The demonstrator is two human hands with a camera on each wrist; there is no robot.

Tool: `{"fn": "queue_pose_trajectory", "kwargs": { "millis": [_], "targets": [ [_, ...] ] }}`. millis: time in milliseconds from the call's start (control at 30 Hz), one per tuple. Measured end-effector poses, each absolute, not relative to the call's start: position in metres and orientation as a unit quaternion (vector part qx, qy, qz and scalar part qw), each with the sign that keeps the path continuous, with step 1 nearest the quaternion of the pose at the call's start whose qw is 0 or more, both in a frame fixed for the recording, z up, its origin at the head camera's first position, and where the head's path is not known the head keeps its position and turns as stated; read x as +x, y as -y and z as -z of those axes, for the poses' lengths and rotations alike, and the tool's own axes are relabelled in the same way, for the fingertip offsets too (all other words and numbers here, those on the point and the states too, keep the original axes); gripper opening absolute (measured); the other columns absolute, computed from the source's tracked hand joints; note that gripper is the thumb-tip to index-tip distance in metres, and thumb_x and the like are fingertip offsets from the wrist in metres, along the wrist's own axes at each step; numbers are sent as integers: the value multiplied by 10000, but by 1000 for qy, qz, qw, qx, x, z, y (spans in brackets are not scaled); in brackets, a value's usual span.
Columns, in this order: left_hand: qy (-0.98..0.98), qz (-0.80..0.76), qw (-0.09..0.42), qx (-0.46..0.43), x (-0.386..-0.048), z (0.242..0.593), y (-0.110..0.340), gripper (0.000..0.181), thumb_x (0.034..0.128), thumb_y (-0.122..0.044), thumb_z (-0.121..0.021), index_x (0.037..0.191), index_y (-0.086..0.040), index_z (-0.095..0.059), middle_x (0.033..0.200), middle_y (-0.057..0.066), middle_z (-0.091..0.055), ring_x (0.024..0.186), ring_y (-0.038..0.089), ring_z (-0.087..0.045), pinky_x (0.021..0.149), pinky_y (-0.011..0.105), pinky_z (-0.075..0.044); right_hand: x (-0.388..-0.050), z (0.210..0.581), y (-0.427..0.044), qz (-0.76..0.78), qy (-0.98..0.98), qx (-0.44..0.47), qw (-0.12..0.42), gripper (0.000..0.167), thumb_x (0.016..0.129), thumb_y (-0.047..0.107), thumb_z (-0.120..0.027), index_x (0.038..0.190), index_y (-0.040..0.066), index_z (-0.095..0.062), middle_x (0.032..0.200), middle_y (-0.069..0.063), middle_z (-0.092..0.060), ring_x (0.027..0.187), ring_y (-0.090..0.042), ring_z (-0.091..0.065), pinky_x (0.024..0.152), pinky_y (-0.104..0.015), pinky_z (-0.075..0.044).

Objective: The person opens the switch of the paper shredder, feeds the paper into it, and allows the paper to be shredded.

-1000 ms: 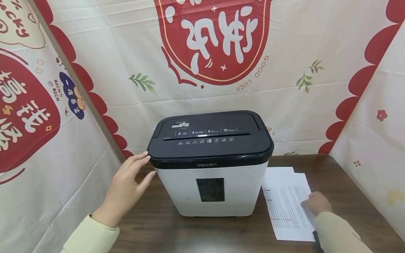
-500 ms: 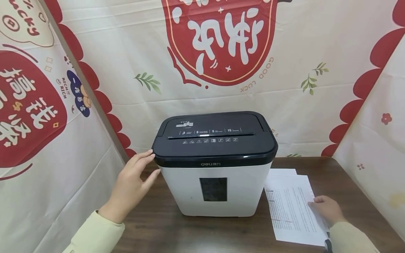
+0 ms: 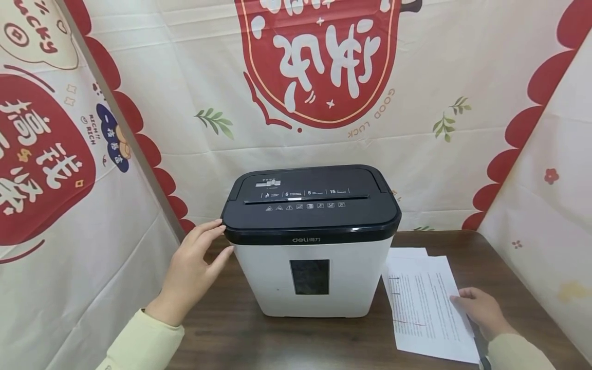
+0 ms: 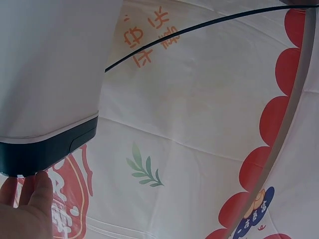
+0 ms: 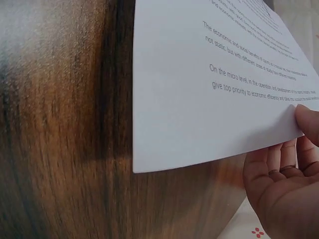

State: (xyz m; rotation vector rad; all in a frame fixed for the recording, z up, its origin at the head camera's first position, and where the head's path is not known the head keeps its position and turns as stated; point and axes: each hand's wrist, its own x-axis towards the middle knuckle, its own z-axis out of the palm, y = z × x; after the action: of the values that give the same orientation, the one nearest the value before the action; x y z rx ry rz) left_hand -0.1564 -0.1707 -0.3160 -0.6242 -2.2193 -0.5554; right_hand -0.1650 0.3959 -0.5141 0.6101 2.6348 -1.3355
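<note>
A paper shredder with a white body and black top stands upright in the middle of the table. My left hand touches the left front corner of its black top with fairly straight fingertips, the thumb just below. In the left wrist view, fingers reach the black rim. To the right of the shredder lie printed sheets of paper, overlapping at the back. With thumb above and fingers below, my right hand pinches the right edge of the top sheet. How many sheets it holds I cannot tell.
The brown wooden table carries everything. Printed cloth walls close off the back and both sides. A black cord runs from behind the shredder in the left wrist view.
My right hand has shifted slightly outward, and its thumb and fingers now hold the sheet's edge. The front of the sheet has swung a little right. My left hand stays at the shredder's corner.
</note>
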Motion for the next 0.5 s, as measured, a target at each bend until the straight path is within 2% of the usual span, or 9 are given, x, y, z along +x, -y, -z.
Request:
{"fn": "queue_pose_trajectory", "kwargs": {
  "millis": [67,267,500],
  "targets": [
    [867,221,375,-243,-156,317,171,455,714,-37,-833,1128,38,-661,1196,160,-623,1096,299,-589,903,395,-499,-163,511,-395,447,-868,205,64,544,929,252,-584,1214,-181,-418,1145,-387,-468,984,-424,-511,802,-533,-456],
    [869,231,369,-236,-155,317,170,439,735,-44,-821,1135,33,-657,1209,160,-617,1117,306,-577,912,429,-501,-155,499,-392,444,-869,211,55,581,956,291,-548,1262,-177,-391,1217,-402,-429,1039,-453,-485,840,-574,-440],
    [874,245,355,-223,-153,318,168,439,761,-53,-802,1162,33,-646,1234,168,-602,1143,317,-559,919,481,-503,-147,488,-390,445,-872,201,29,555,958,301,-551,1235,-164,-429,1155,-362,-489,979,-377,-513,773,-475,-449]
  ]
}}
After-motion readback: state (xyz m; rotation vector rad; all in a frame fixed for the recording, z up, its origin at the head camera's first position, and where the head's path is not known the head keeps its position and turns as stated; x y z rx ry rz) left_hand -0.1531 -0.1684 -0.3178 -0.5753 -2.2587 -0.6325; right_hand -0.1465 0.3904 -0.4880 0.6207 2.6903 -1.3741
